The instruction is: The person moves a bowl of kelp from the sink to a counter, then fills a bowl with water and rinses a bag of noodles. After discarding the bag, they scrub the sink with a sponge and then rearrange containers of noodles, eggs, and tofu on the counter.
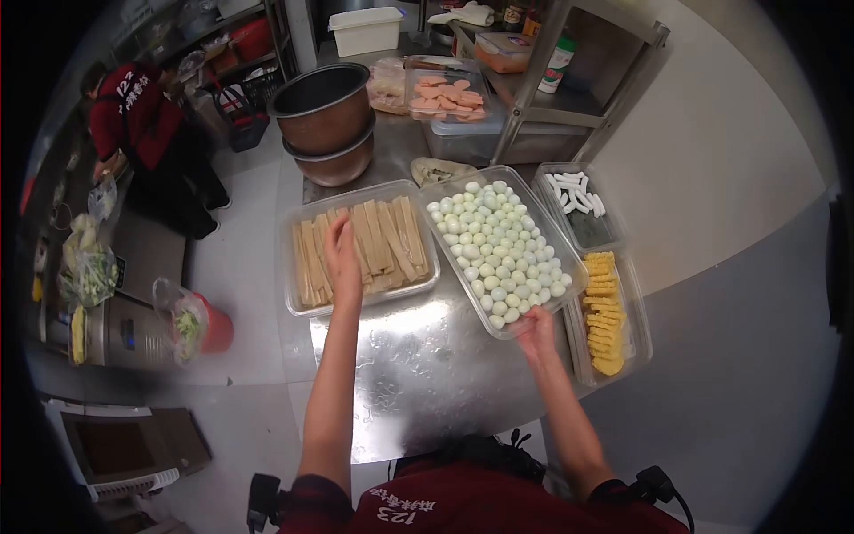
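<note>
My left hand [342, 258] is over a clear plastic container [304, 309] of long tan strips [374, 236], its fingers stretched out and nothing visible in them. To its right, a clear tray [569, 301] full of small peeled pale eggs [498, 249] sits at a slant, its left corner close against the strip container. My right hand [535, 335] grips the front edge of the egg tray, with the thumb up at the rim and the other fingers partly hidden below.
Yellow wavy slices [604, 311] and white sticks [576, 193] fill containers along the right. Two stacked brown pots [322, 111] and a box of pink slices [447, 95] stand behind, near a metal rack [569, 116]. A co-worker [147, 133] stands left, beyond a red bucket [215, 325].
</note>
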`<action>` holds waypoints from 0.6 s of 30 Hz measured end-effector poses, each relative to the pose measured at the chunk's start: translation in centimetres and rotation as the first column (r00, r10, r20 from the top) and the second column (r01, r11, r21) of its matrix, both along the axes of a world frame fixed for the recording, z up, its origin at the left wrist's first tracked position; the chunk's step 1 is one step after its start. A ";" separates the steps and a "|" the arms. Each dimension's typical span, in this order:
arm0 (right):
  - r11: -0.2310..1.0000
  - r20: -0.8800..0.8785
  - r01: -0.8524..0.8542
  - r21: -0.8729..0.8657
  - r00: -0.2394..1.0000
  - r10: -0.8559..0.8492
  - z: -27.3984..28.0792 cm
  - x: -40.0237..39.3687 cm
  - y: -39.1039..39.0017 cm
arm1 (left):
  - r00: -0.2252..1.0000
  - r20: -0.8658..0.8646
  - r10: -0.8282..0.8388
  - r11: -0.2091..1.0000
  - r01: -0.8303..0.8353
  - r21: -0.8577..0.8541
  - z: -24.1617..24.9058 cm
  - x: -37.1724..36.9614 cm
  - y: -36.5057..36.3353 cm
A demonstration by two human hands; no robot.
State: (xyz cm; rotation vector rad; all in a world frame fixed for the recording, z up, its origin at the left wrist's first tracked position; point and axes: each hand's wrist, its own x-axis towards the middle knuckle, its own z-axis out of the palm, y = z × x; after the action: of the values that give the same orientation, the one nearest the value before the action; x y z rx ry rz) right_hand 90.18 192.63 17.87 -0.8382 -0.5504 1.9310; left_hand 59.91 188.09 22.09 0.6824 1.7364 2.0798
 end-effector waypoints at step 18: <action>0.991 0.011 0.131 -0.039 0.991 -0.130 1.0 3.4 -1.6 | 0.437 0.885 0.159 0.951 -0.308 -0.018 -9.7 -0.2 -6.9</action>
State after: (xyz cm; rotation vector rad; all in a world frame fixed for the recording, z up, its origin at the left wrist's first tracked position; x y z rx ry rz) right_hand 93.56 190.98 18.82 -0.8864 -0.4524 1.8248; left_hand 59.69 181.16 12.35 -0.6355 1.0620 2.1096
